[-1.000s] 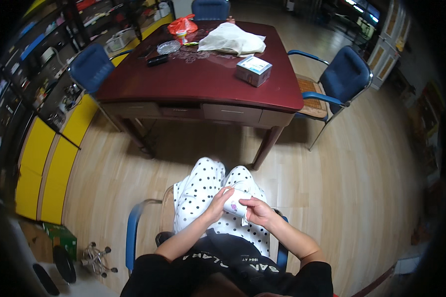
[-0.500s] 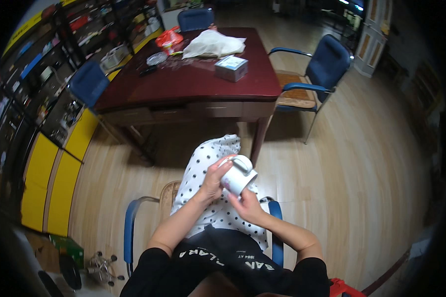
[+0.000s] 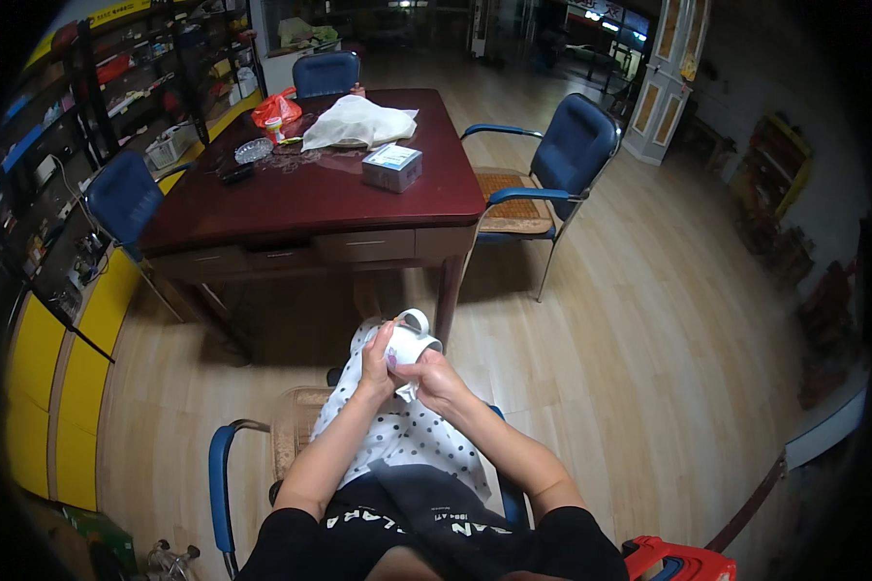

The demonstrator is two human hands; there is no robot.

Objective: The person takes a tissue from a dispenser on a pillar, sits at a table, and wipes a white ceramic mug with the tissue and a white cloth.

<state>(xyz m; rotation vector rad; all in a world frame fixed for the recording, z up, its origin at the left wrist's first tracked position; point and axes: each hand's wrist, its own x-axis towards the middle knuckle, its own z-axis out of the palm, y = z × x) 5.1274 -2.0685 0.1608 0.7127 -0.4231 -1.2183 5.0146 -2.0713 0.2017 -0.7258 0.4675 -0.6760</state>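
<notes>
Over my lap I hold a white mug (image 3: 409,343) tilted on its side, with its handle upward and its mouth toward the right. A small pinkish print shows on its wall. My left hand (image 3: 376,366) is closed round the base end of the mug. My right hand (image 3: 438,381) is closed at the mouth end, its thumb against the outside; its other fingertips are hidden. From under the right hand pokes a crumpled white tissue (image 3: 407,392). Dotted white cloth (image 3: 358,426) covers my legs beneath the hands.
Ahead stands a dark red table (image 3: 291,208) bearing a grey box (image 3: 392,168), a white cloth (image 3: 358,121), a red plastic bag (image 3: 275,108) and a clear dish (image 3: 254,150). Blue chairs (image 3: 576,145) surround it. Loaded shelves (image 3: 68,126) line the left; a red plastic item (image 3: 683,560) is at lower right.
The view has shifted, so the table sits lower and further left. My right hand has moved up against the mug's mouth, and the white tissue now shows below it.
</notes>
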